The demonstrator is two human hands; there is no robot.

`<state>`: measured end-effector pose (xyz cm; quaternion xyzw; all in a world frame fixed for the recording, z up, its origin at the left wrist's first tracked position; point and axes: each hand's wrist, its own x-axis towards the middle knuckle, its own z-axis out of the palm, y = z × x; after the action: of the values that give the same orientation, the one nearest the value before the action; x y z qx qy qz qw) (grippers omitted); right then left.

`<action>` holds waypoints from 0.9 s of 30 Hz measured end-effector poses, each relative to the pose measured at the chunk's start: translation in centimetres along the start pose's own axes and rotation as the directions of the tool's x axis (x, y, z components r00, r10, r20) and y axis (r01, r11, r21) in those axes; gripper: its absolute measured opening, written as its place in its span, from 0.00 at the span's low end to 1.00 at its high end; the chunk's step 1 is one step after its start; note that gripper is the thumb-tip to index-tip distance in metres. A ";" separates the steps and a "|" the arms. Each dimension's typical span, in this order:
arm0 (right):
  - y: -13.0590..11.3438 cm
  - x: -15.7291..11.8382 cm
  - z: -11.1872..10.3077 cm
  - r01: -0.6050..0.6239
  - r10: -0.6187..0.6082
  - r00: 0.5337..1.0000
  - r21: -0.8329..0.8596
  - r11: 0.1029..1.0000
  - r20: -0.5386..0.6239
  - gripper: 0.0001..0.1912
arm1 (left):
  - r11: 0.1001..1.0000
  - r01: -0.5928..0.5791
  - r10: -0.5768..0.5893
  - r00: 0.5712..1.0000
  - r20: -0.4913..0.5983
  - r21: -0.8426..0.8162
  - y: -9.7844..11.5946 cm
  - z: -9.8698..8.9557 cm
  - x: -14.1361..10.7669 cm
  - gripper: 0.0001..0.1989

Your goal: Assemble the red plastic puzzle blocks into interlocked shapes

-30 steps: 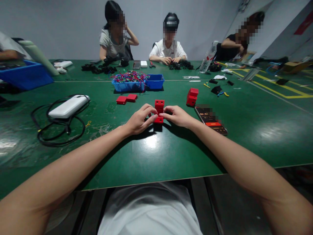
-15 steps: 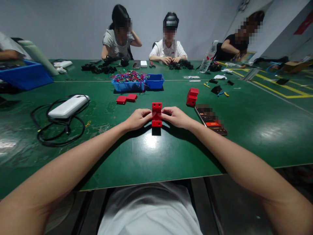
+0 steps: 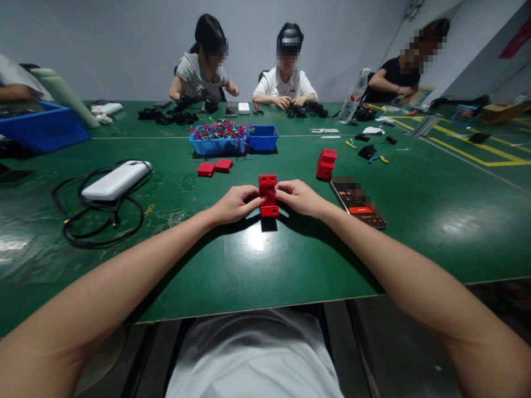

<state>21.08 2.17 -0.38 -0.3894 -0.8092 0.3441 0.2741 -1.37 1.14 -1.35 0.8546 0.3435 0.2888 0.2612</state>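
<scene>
Between my two hands stands a red block assembly (image 3: 269,211) with round holes in its top and bottom parts. My left hand (image 3: 237,204) pinches it from the left side, thumb and fingers pressed on its middle. From the right, my right hand (image 3: 301,197) grips the same assembly with fingertips closed on it. Two flat red blocks (image 3: 214,167) touch at their corners farther back on the left. Another stacked red assembly (image 3: 326,164) stands to the right, near a phone (image 3: 357,203) with a lit screen.
On the left lies a white power bank (image 3: 118,180) with a looped black cable. Blue bins (image 3: 219,146), one full of wires, stand behind. Small pliers, black parts and a bottle (image 3: 353,99) are at the back right. Several people sit around the green table (image 3: 199,293).
The held red assembly has shifted slightly right and tilted a little. The left hand moved with it. Across the table, a person's raised hand has come down from the head.
</scene>
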 end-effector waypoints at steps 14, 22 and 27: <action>-0.9 -0.1 0.1 -0.045 0.043 0.997 -0.034 0.998 -0.067 0.18 | 0.996 -0.039 0.040 0.999 -0.017 0.075 -0.2 0.1 -0.1 0.17; -0.5 0.0 0.1 -0.034 0.033 0.998 -0.015 0.999 -0.057 0.21 | 1.000 0.003 -0.003 1.000 0.005 0.012 -0.2 0.1 0.2 0.19; -0.2 0.1 0.2 -0.017 0.017 0.998 0.004 1.000 -0.053 0.22 | 0.999 0.036 -0.035 0.999 0.030 -0.026 -0.2 0.0 0.1 0.22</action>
<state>20.85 2.07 -0.32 -0.4048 -0.7978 0.3372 0.2932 -1.39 1.39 -1.43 0.8490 0.3507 0.2760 0.2828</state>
